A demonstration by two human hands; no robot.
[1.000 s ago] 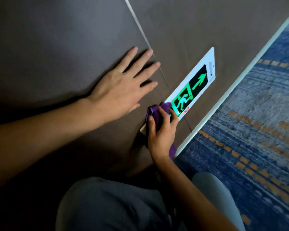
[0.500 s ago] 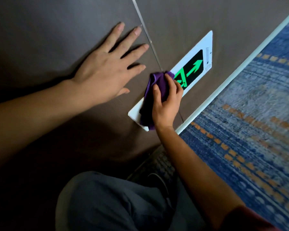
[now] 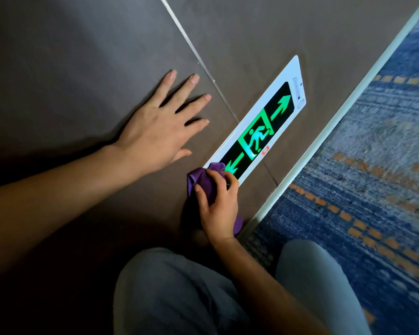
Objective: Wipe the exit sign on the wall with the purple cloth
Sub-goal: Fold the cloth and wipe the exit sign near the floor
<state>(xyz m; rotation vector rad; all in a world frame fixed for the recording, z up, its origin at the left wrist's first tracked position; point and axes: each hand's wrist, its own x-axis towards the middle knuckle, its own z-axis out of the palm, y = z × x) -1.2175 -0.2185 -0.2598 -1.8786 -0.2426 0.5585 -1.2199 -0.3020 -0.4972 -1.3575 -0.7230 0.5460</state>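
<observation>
low on the brown wall [image 3: 228,32], just above the pale skirting and the blue patterned carpet [image 3: 373,165], sits the exit sign [image 3: 257,139], a white-framed panel with a green running figure and arrows at both ends. the right hand [image 3: 218,209] is closed around the bunched purple cloth [image 3: 205,181] and presses it onto the sign's near end, covering part of the nearer arrow; the rest of the face is uncovered. bunching the cloth likely gives a firm pad to push with. the left hand [image 3: 155,128] lies flat on the wall beside the sign, fingers spread wide and holding nothing, probably as a brace for the crouched body, whose grey-trousered knees [image 3: 179,293] fill the bottom of the view. whether the sign's near corner is under the cloth or just beside it is hard to tell. no containers are in view.
</observation>
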